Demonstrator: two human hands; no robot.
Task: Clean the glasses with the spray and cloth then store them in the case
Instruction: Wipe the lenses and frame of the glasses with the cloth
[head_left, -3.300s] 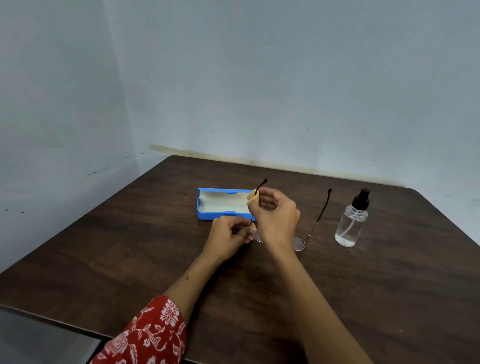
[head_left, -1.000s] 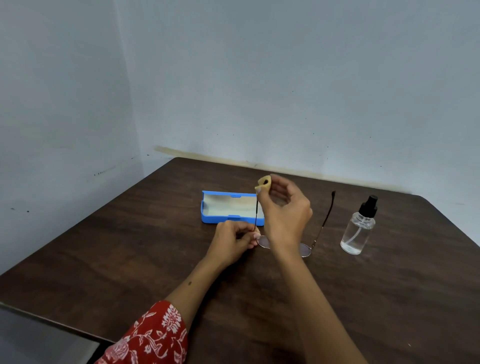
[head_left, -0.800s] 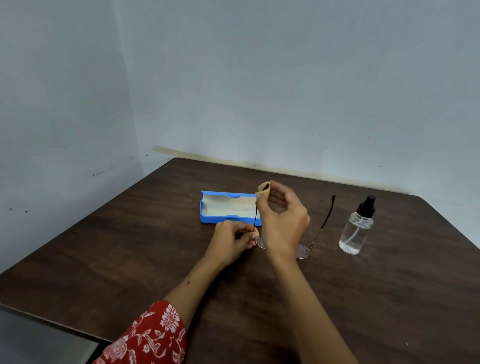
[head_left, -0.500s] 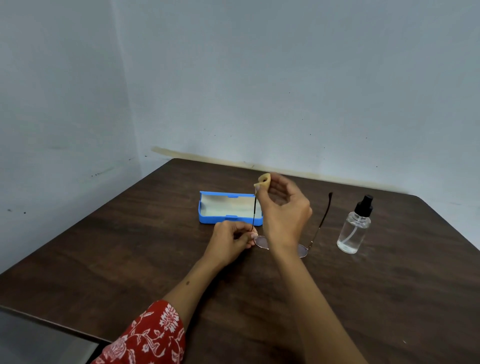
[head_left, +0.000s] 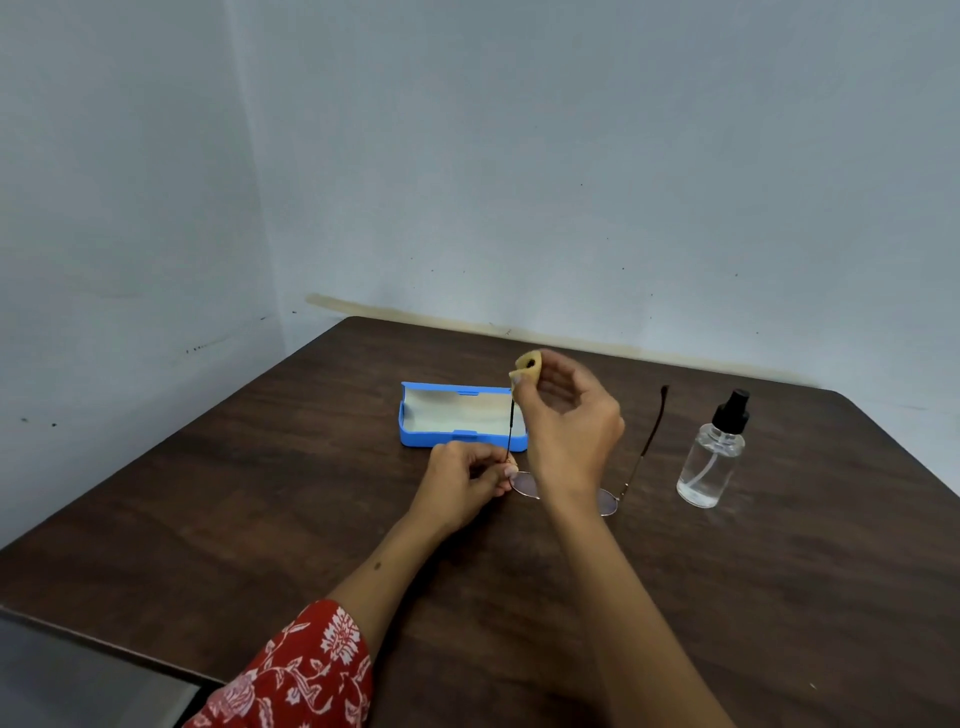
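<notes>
Head camera caught the right hand (head_left: 569, 421) raised above the counter (head_left: 779, 597), its fingers (head_left: 524, 387) curled and pinching a small tan cloth (head_left: 527, 364) wrapped around the dark tip of one temple arm of the glasses (head_left: 608, 499). That arm ran almost straight up from the hinge, a thin line climbing from the left hand (head_left: 465, 480) to the cloth. The left hand sat low, fingers curled, pinching the frame at that hinge beside the near lens, steadying it. The lenses lay close to the counter, front edge toward the person, while the other temple arm leaned up and away on the right, untouched. Its long axis pointed toward the far edge, and the right hand was plainly the nearer one to it. The blue case (head_left: 457, 415) lay open just behind the left hand, pale lining up, with the spray bottle (head_left: 711, 457) standing well to the right. My read: the wipe had reached the end of this arm, and the far arm looked next.
</notes>
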